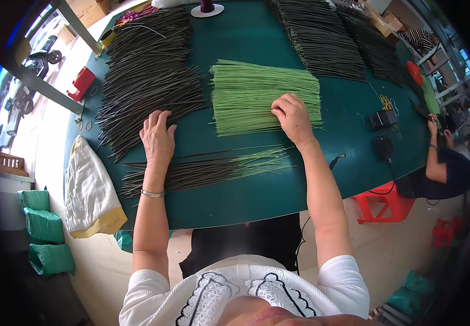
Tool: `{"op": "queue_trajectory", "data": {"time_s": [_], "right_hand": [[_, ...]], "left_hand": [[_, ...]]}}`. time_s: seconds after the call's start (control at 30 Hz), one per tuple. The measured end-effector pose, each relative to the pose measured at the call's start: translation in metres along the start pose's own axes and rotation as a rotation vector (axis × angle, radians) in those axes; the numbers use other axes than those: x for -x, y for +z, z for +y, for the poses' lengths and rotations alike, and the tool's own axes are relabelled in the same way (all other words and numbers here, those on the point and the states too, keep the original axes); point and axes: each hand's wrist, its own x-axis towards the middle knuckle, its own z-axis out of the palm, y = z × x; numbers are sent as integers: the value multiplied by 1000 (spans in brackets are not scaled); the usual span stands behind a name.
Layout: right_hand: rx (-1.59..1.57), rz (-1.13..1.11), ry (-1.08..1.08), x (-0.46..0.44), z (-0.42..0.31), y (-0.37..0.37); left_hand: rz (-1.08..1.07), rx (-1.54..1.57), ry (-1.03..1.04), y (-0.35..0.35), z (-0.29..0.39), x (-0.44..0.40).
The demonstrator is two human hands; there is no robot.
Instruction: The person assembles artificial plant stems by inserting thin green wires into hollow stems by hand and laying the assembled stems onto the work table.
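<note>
My left hand (158, 138) rests on the near edge of a big pile of dark, thin sticks (148, 81), its fingers bent and apart. To the right lies a flat stack of thin light-green sticks (246, 98). My right hand (293, 119) is over that stack's right part, thumb and fingers pinched together at the green sticks; the exact tips are partly hidden. In front of both hands is a smaller row of joined sticks (202, 171), dark at the left and green at the right end.
More dark stick piles (322, 43) lie at the back right of the green table (235, 209). A white cloth sleeve (91, 190) hangs over the left edge near a red tape dispenser (83, 82). Black boxes (383, 119) sit right. Another person's arm (436, 155) is at far right.
</note>
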Motion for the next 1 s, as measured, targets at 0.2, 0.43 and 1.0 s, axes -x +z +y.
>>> {"op": "queue_trajectory", "data": {"time_s": [0.2, 0.43, 1.0], "right_hand": [[161, 13, -101, -1, 0, 8], [162, -24, -139, -3, -2, 0], [48, 166, -172, -7, -12, -4]], "left_hand": [[-36, -42, 16, 6, -6, 0], [-47, -44, 0, 6, -5, -1], [-92, 473, -162, -21, 8, 0]]}}
